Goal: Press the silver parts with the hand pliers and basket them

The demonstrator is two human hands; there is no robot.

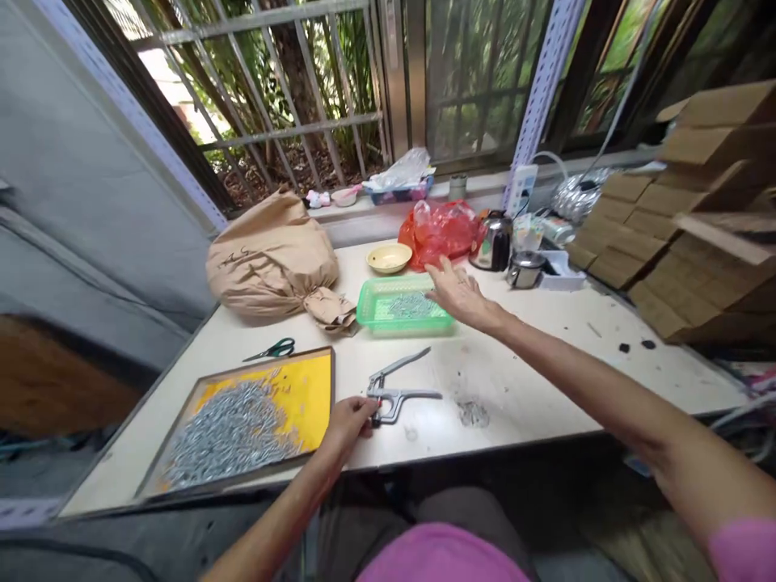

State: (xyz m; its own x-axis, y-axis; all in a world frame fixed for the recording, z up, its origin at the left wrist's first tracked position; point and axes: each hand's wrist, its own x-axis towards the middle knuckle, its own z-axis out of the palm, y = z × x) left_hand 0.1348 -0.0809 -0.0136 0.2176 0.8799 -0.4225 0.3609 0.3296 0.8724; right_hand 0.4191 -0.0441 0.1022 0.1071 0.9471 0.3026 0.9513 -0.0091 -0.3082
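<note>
My left hand (350, 420) rests at the near table edge, fingers curled around the head of a metal hand press tool (397, 388) whose two handles point right. My right hand (457, 293) reaches out over the right end of a green plastic basket (369, 311) holding small metal pieces; its fingers are spread and hold nothing. A yellow-lined tray (315, 388) heaped with small metal parts lies left of my left hand. A small pile of metal bits (473, 414) lies on the table right of the tool.
Green-handled scissors (272, 350) lie behind the tray. A tied brown paper sack (272, 259), a yellow bowl (389, 258), a red plastic bag (440, 230), a kettle (494, 241) and a lidded pot (526, 269) stand at the back. Stacked cardboard (685, 226) fills the right side.
</note>
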